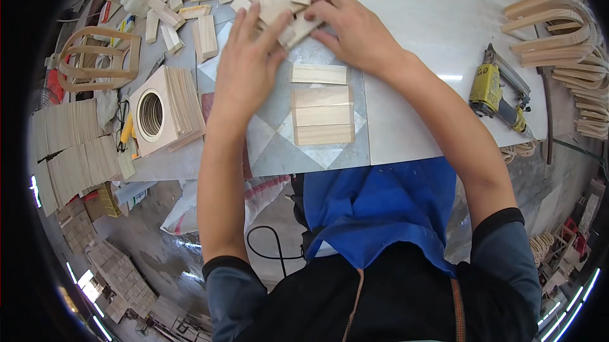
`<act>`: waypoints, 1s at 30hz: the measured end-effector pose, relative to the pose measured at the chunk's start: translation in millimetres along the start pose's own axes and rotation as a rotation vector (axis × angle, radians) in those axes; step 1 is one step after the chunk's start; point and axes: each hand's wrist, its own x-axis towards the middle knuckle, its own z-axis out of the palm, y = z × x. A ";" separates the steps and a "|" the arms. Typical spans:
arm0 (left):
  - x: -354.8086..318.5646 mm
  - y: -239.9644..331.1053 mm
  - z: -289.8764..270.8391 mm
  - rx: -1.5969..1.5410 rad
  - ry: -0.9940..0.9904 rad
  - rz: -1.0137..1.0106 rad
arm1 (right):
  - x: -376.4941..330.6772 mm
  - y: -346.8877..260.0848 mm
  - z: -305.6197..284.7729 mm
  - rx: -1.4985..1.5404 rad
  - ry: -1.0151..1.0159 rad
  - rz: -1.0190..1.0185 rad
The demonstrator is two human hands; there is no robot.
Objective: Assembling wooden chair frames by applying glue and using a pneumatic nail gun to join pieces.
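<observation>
Small pale wooden pieces lie heaped at the far middle of the table, and both my hands are among them. My left hand (249, 56) has its fingers stretched and apart over the near edge of the heap, slightly smeared by motion. Fingers bent, my right hand (352, 32) grips one end of a short wooden block (299, 31). Just nearer to me lies a single wooden block (319, 74). Below it, several like blocks (323, 115) sit edge to edge in a neat row.
A yellow nail gun (486, 91) lies on the right of the table. Bent wooden frames (552, 21) are stacked at the right edge. On the left stand square boards with round holes (179, 104), a wooden frame (104, 59) and stacked wooden slats (79, 164).
</observation>
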 end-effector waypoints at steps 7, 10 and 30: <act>40.6 -45.5 15.7 0.098 0.097 -0.194 | 41.0 28.5 34.3 -0.024 0.139 -0.124; 30.6 -43.5 20.6 0.101 0.174 -0.193 | 21.6 11.6 0.7 -0.079 -0.009 -0.041; 53.6 28.1 14.9 -0.032 -0.166 0.203 | -19.9 17.0 -31.5 0.008 0.208 0.307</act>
